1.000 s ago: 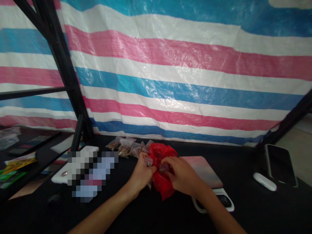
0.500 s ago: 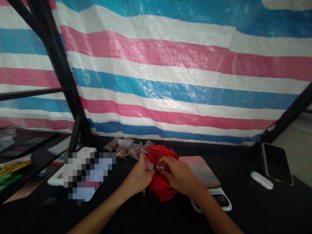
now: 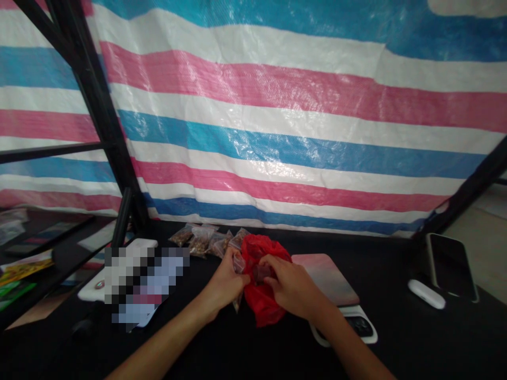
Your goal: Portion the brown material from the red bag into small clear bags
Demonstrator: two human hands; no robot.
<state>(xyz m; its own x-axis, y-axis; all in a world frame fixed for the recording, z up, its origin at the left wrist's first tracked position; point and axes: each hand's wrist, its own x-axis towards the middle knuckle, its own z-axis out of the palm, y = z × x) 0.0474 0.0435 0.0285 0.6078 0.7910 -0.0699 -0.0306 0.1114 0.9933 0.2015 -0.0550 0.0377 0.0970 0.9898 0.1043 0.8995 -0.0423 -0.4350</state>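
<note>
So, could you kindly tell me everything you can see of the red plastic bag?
The red plastic bag is thin, glossy and crumpled into loose folds, lying bunched on the black tabletop. The right hand presses on its top, pinching a small clear bag against it, while the left hand, holding another small clear bag, sits against its left side. Its opening cannot be made out.

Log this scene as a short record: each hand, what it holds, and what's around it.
Left hand: pinches a small clear zip bag
Right hand: holds a dark-filled zip bag against a red plastic bag
Beside the hands: zip bags of brown contents, pink pad
Rest: black tabletop, smartphone, striped tarp
</note>
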